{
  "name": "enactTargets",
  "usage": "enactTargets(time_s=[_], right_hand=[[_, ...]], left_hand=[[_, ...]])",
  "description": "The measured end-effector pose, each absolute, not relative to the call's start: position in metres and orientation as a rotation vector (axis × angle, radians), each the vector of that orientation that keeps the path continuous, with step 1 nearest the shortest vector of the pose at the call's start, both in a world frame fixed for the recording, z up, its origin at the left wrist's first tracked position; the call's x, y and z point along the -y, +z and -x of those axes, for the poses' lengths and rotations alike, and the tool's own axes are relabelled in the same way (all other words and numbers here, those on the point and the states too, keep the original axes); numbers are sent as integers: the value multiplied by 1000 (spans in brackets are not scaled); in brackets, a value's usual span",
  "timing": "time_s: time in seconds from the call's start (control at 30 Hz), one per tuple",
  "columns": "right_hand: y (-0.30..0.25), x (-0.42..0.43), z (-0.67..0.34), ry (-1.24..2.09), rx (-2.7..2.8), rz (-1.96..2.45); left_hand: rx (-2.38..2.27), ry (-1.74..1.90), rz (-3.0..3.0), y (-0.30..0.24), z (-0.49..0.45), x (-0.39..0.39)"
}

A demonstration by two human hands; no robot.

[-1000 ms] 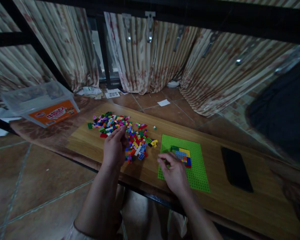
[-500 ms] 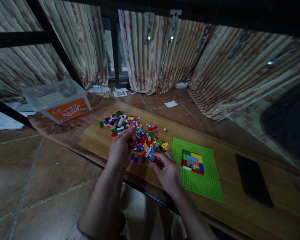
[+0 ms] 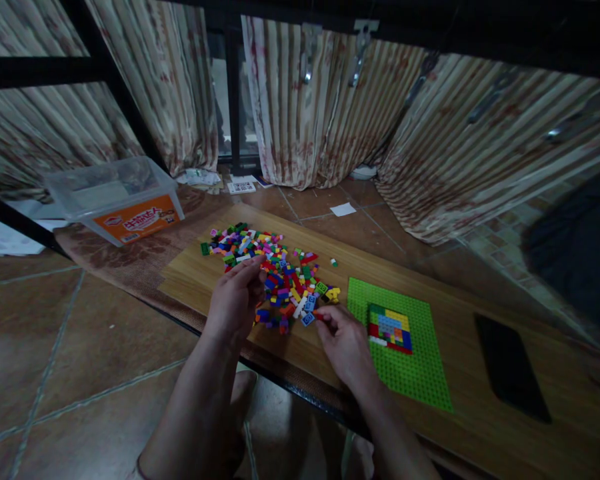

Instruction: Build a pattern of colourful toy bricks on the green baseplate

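Observation:
A heap of small coloured bricks [image 3: 275, 270] lies on a wooden board [image 3: 200, 280]. My left hand [image 3: 235, 300] rests at the heap's near left edge, fingers curled together over the bricks. My right hand [image 3: 345, 343] sits at the heap's near right corner and pinches a small red brick [image 3: 319, 316] between thumb and fingers. Right of it lies a green baseplate [image 3: 420, 360] with a small patch of coloured bricks [image 3: 390, 328] pressed onto it.
A clear plastic tub with an orange label [image 3: 117, 200] stands at the back left. A black phone [image 3: 510, 367] lies flat on the board's right part. Striped curtains [image 3: 330, 107] hang behind, papers [image 3: 240, 185] lie on the tiled floor, and a dark metal frame [image 3: 40, 67] crosses at upper left.
My right hand has left the green baseplate, moved left to the heap and pinched a red brick. My left hand has stayed at the heap. The view has shifted left.

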State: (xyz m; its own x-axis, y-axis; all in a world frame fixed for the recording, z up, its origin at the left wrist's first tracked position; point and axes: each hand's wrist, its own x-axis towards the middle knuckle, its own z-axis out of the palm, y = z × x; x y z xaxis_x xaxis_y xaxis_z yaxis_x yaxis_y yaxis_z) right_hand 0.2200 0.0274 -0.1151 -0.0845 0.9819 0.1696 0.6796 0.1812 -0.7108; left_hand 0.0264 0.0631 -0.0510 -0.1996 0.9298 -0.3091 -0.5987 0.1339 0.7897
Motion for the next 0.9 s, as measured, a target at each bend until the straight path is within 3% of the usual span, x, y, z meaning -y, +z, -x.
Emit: enactTargets(time_s=[0.4, 0.9], right_hand=[[-113, -25, -223, 717, 1702, 1486], [-116, -25, -218, 507, 1849, 1581]], left_hand=[[-1067, 1388, -478, -50, -42, -62], [-1176, 1351, -599, -53, -54, -63]])
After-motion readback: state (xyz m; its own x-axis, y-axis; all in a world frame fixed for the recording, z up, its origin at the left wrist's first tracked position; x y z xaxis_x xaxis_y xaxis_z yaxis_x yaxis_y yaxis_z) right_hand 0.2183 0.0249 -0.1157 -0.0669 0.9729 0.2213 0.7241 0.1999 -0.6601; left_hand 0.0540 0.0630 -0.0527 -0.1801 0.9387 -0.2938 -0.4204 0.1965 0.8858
